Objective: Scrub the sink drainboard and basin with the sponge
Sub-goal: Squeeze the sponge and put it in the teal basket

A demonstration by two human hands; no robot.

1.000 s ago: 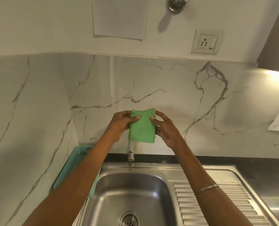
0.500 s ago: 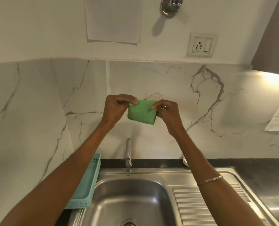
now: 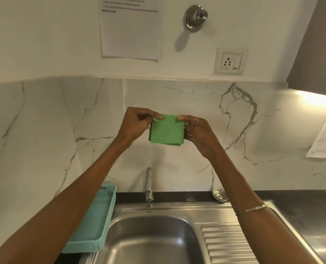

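A flat green sponge (image 3: 167, 129) hangs folded in front of the marble wall, high above the sink. My left hand (image 3: 137, 123) pinches its top left corner and my right hand (image 3: 197, 129) pinches its top right corner. A thin trickle of water falls from its lower left edge. Below, the steel basin (image 3: 150, 242) lies at the bottom middle, with the ribbed drainboard (image 3: 225, 244) to its right.
A chrome tap (image 3: 148, 184) stands behind the basin. A teal plastic tray (image 3: 93, 223) sits left of the sink. A metal strainer (image 3: 219, 195) leans at the wall behind the drainboard. Dark counter (image 3: 314, 212) extends right. Papers, a socket and a wall valve hang above.
Both hands stay raised with the sponge, which has unfolded to hang longer than half a second ago. The view has tilted up a little; water drips from the sponge.
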